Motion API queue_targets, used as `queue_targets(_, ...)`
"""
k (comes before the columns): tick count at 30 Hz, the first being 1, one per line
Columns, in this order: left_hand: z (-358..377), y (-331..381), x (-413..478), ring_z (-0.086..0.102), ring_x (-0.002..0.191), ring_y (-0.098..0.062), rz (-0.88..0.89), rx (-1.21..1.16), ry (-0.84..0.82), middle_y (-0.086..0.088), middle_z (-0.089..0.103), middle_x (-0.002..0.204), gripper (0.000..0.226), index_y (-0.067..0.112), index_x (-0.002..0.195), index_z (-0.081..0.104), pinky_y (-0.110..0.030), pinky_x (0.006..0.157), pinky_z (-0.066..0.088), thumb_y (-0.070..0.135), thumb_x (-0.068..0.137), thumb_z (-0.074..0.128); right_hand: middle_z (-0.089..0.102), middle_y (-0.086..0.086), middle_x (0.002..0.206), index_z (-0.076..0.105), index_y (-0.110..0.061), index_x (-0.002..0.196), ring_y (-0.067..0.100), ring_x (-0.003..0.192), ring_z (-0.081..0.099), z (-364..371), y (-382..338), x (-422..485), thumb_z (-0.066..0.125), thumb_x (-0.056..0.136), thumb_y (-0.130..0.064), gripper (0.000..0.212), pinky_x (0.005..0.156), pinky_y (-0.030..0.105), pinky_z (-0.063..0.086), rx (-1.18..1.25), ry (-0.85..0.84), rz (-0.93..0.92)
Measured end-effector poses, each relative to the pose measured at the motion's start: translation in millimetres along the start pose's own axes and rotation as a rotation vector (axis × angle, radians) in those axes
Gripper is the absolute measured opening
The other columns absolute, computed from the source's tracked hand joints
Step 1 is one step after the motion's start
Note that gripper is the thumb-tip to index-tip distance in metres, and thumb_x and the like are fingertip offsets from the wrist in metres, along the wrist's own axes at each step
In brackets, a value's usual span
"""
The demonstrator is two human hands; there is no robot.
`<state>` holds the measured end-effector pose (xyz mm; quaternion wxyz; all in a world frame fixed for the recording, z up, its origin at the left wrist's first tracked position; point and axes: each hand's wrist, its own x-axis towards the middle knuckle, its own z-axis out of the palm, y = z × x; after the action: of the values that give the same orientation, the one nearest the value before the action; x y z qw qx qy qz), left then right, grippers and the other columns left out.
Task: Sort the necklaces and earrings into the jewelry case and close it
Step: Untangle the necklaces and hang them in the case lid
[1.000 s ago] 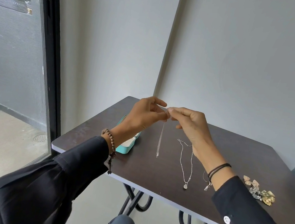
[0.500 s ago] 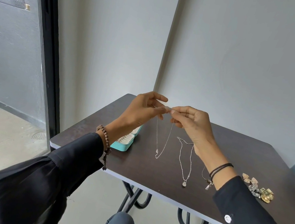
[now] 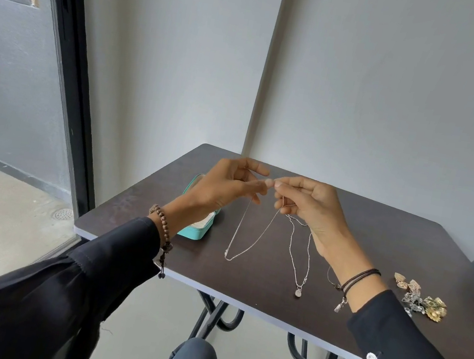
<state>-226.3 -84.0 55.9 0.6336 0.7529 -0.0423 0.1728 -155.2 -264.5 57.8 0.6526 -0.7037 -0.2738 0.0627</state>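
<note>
Dark desk (image 3: 375, 243) fills a corner between pale walls (image 3: 400, 97) and a glass door (image 3: 6, 109). Nearest the front edge, 1 pendant necklace (image 3: 298, 291) lies flat, its long axis running 6 to 12 o'clock. The earrings (image 3: 422, 301) sit in a loose heap at 3 o'clock, well apart from it.

Just beyond, the hanging necklace (image 3: 226, 255) droops as a narrow loop. Its low end is near or touching the desk and its top is pinched where both hands meet. The left hand (image 3: 225, 186) nips it between thumb and forefinger. The right hand (image 3: 309, 210) pinches the other end, its remaining fingers curled; they are probably at the clasp.

From that pinch the jewelry case (image 3: 192, 233) lies at 8 o'clock, just under the left wrist, so the left hand is nearer. It stands open, showing a pale lining; what it holds cannot be told, since the wrist covers part of it.
</note>
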Motion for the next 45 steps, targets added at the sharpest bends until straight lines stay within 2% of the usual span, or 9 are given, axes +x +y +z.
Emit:
queue_targets(8,4,-40,25,0.07,0.078,-0.016,-0.1,0.122,0.001,-0.01,0.074,0.083,0.031,0.005,0.11,0.067,-0.02,0.078,0.052,0.018,0.085,0.079,0.072,0.007,0.078,0.078,-0.005,0.094,0.015,0.07,0.067,-4,37,24,0.074,0.09,-0.011,0.008,0.065,0.022,0.055,-0.094,0.017,0.091)
queue_targets(13,12,-73,52,0.067,0.074,-0.009,-0.155,0.226,0.027,-0.01,0.076,0.09,0.023,0.009,0.104,0.071,-0.016,0.067,0.049,0.015,0.083,0.08,0.077,0.002,0.087,0.078,-0.022,0.086,0.006,0.075,0.065,-10,66,48,0.077,0.086,-0.021,0.002,0.063,0.019,0.047,-0.248,0.068,0.139)
queue_targets(18,27,-101,79,0.065,0.062,-0.007,-0.186,0.319,0.077,-0.011,0.075,0.082,0.015,0.005,0.098,0.072,-0.015,0.057,0.048,0.007,0.083,0.076,0.075,0.002,0.082,0.077,-0.017,0.088,0.007,0.066,0.064,-14,94,73,0.077,0.087,-0.018,0.001,0.055,0.017,0.045,-0.328,0.122,0.175)
queue_targets(23,41,-121,97,0.064,0.063,-0.011,-0.2,0.488,0.127,-0.01,0.076,0.08,0.011,0.008,0.092,0.074,-0.021,0.063,0.053,0.004,0.081,0.072,0.076,-0.001,0.077,0.078,-0.022,0.087,0.009,0.07,0.07,-16,122,92,0.077,0.085,-0.017,0.005,0.066,0.024,0.05,-0.442,0.141,0.178)
queue_targets(28,51,-132,100,0.069,0.093,-0.021,-0.213,0.605,0.146,0.0,0.073,0.093,0.018,0.02,0.089,0.074,-0.039,0.086,0.057,0.008,0.077,0.071,0.077,-0.002,0.082,0.079,-0.02,0.092,0.011,0.079,0.071,-29,130,91,0.077,0.085,-0.02,0.007,0.075,0.022,0.051,-0.527,0.137,0.165)
queue_targets(36,92,-116,113,0.068,0.088,-0.018,-0.128,0.609,0.042,0.004,0.073,0.094,0.018,0.02,0.09,0.076,-0.035,0.082,0.057,0.007,0.08,0.069,0.075,-0.008,0.081,0.078,-0.023,0.089,0.002,0.077,0.067,-83,120,75,0.076,0.086,-0.022,0.004,0.07,0.015,0.048,-0.634,0.183,0.141)
queue_targets(41,133,-111,123,0.067,0.089,-0.015,-0.106,0.578,-0.07,0.004,0.074,0.093,0.018,0.021,0.092,0.076,-0.033,0.085,0.057,0.009,0.08,0.071,0.073,-0.008,0.081,0.078,-0.021,0.088,-0.004,0.071,0.062,-127,122,68,0.075,0.087,-0.019,0.004,0.063,0.001,0.039,-0.737,0.267,0.159)
queue_targets(43,150,-114,126,0.068,0.092,-0.015,-0.112,0.572,-0.115,0.004,0.074,0.093,0.018,0.021,0.092,0.077,-0.036,0.086,0.057,0.01,0.079,0.07,0.074,-0.004,0.084,0.077,-0.019,0.09,0.004,0.073,0.064,-143,126,66,0.074,0.088,-0.016,0.005,0.067,0.006,0.042,-0.789,0.288,0.18)
queue_targets(45,166,-117,128,0.069,0.094,-0.015,-0.115,0.579,-0.154,0.003,0.075,0.095,0.018,0.02,0.094,0.077,-0.037,0.088,0.057,0.011,0.08,0.07,0.076,0.0,0.092,0.077,-0.018,0.097,0.012,0.087,0.067,-157,133,65,0.071,0.09,-0.017,0.009,0.082,0.019,0.047,-0.86,0.267,0.23)
